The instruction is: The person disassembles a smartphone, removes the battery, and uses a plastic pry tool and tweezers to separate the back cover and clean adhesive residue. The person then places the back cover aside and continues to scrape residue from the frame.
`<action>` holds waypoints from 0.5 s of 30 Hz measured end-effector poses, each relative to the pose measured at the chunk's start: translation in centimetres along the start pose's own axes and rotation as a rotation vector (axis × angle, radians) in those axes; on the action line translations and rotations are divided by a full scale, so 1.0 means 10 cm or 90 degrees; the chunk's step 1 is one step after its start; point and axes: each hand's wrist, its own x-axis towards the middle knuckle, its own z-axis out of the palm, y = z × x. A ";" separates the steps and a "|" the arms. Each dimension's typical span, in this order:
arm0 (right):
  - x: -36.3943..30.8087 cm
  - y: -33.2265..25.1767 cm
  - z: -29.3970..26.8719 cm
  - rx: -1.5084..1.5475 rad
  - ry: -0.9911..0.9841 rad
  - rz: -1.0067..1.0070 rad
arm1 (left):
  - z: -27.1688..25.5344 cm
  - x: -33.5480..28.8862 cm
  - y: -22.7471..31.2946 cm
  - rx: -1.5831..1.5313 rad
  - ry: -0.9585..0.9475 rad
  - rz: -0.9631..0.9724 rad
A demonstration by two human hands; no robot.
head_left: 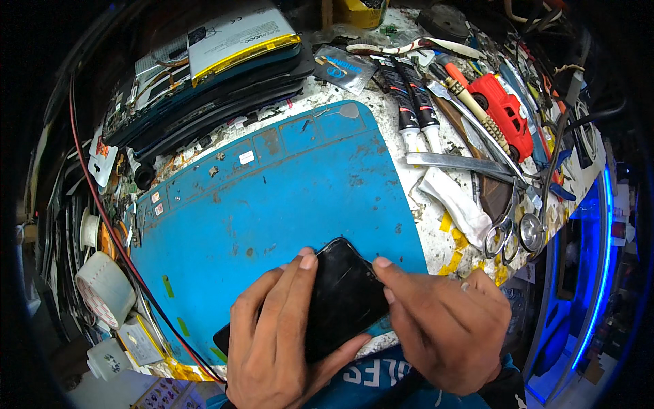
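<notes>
A black smartphone [344,293] lies slanted at the near edge of the worn blue work mat [272,198]. My left hand [276,341] grips its left side, fingertips on the dark glass and thumb under the lower edge. On the right side of the phone, my right hand [446,327] presses its fingertips against the edge. The lower left end of the phone is hidden by my left hand.
A stack of tablets and flat panels [218,75] lies at the back left. Two black glue tubes [412,102], a red tool [504,112], scissors [504,232], tweezers and a white rag [453,198] crowd the right. Tape rolls [102,286] sit at left; a red wire [129,259] runs along the mat's left edge.
</notes>
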 end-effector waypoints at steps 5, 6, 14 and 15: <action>0.05 0.10 -0.05 0.081 -0.044 0.011 | 0.00 0.00 0.00 -0.003 -0.008 -0.004; 0.06 0.11 -0.05 0.104 -0.038 0.009 | 0.00 0.00 0.00 -0.004 -0.006 -0.003; 0.12 0.14 0.01 0.212 0.028 0.097 | 0.01 0.00 0.01 -0.010 0.000 -0.008; 0.13 0.15 0.01 0.210 0.027 0.095 | 0.01 0.00 0.00 -0.010 -0.001 -0.008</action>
